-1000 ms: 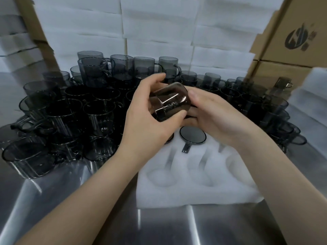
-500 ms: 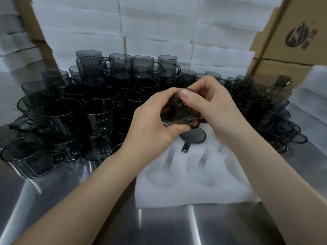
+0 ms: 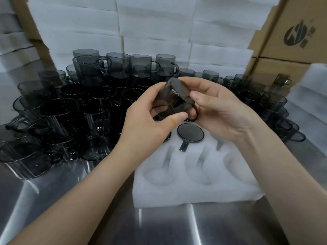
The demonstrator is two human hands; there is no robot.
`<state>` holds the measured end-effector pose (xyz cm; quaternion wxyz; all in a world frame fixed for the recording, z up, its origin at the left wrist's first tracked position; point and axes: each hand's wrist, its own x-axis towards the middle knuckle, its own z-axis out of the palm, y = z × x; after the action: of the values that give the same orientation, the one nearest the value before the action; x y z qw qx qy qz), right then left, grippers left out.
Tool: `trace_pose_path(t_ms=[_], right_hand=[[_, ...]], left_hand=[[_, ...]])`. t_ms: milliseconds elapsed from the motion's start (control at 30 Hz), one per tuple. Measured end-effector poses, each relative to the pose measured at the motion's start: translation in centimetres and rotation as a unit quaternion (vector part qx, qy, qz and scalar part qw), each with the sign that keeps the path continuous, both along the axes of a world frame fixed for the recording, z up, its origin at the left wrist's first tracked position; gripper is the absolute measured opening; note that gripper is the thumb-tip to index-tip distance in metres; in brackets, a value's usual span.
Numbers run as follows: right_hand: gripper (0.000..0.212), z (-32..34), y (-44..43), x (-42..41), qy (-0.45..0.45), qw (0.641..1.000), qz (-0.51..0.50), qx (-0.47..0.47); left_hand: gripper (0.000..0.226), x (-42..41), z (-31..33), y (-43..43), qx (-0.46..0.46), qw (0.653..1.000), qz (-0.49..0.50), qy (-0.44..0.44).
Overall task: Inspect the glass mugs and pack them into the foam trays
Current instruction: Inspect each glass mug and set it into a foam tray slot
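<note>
Nearest on the steel worktop (image 3: 70,200): foam tray (image 3: 194,183), mostly unfilled, one packed mug (image 3: 190,134) seated, perhaps a second hidden behind the left hand (image 3: 150,126). Above it, smoky mug (image 3: 175,98) tilted, fingers of left and right hand (image 3: 221,110) closed around it. Beyond, unpacked mugs (image 3: 70,106) crowded, most work left.

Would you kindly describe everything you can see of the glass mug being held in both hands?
The smoky dark transparent glass mug is cylindrical, with a round flat base and a looped handle of the same glass. It is held in the air, tipped on its side, above the white foam tray. The left hand grips its body between thumb and fingers; the right hand pinches near the base, beside the handle. It looks intact, though fine flaws cannot be judged here.
</note>
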<state>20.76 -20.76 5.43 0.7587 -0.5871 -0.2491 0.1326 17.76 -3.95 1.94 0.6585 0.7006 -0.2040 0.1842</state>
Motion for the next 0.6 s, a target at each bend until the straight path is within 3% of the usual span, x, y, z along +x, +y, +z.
trace_pose_path(t_ms=[100, 267, 400, 533, 600], right_hand=[[0.041, -0.1, 0.0, 0.0, -0.006, 0.999, -0.032, -0.037], [0.016, -0.2, 1.0, -0.2, -0.027, 0.991, -0.13, -0.029], [0.031, -0.3, 1.3, 0.0, -0.048, 0.979, -0.194, -0.029], [0.037, -0.4, 1.2, 0.0, -0.037, 0.978, -0.196, -0.056], [0.032, -0.4, 1.2, 0.0, -0.076, 0.97, -0.215, -0.09]], left_hand=[[0.054, -0.1, 0.0, -0.2, 0.052, 0.998, 0.009, -0.02], [0.057, -0.4, 0.1, -0.3, 0.103, 0.993, 0.04, -0.047], [0.057, -0.6, 0.1, -0.4, 0.124, 0.99, 0.044, -0.054], [0.057, -0.5, 0.1, -0.4, 0.127, 0.989, 0.059, -0.056], [0.061, -0.4, 0.0, -0.3, 0.112, 0.99, 0.081, -0.042]])
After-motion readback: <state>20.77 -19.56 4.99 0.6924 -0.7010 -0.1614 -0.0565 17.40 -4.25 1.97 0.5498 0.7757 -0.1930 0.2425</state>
